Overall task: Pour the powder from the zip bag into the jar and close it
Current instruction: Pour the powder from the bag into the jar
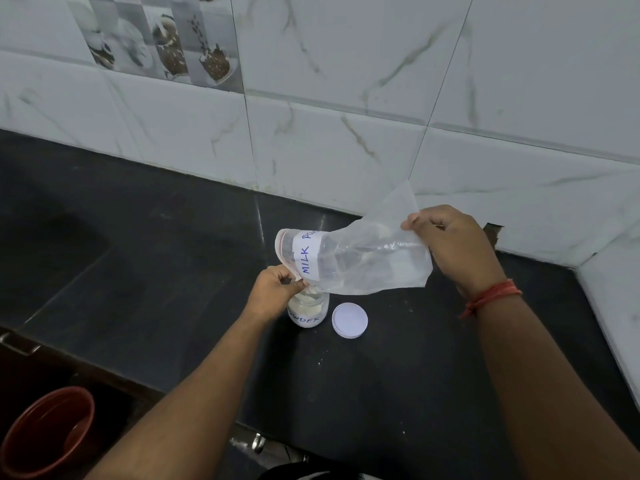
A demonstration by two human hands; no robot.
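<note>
A clear zip bag (360,258) with a white "MILK POWDER" label hangs tilted over a small clear jar (309,311) on the dark counter. Its open mouth points down and left, just above the jar's opening. My left hand (273,289) pinches the bag's mouth edge beside the jar. My right hand (453,244) holds the bag's raised bottom end. The bag looks almost empty. White powder fills part of the jar, which bears a handwritten label. The jar's white round lid (349,320) lies flat on the counter, just right of the jar.
The black counter (173,237) runs to a white marble-tiled wall (346,133) behind and on the right. A red bucket (45,431) stands on the floor at lower left. A few powder specks dot the counter near the lid.
</note>
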